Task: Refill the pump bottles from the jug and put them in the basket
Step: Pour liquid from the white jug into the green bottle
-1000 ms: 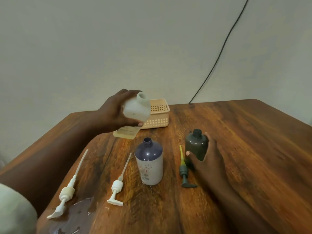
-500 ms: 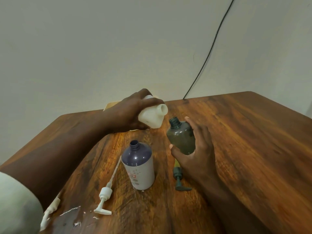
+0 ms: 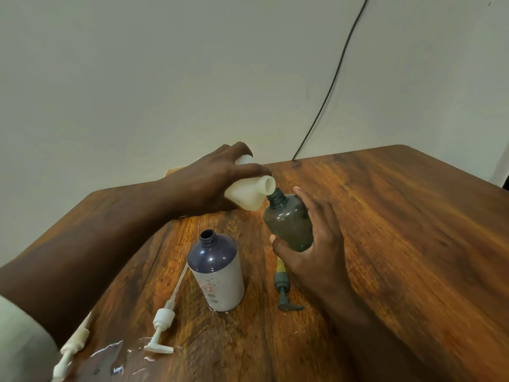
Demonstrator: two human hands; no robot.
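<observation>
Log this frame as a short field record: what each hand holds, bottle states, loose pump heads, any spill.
left hand: holds white jug, tipped, spout at green bottle's neck
right hand: holds green bottle, tilted, uncapped
purple bottle: upright on table, uncapped
pump heads: two white, one green, lying loose
spill: wet patch at near left
pour: no stream visible

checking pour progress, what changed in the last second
The left hand tipped the white jug over, bringing its spout to the dark green bottle. The right hand lifted that bottle off the table and tilted its neck toward the jug. The purple bottle and loose pumps stayed put.
</observation>
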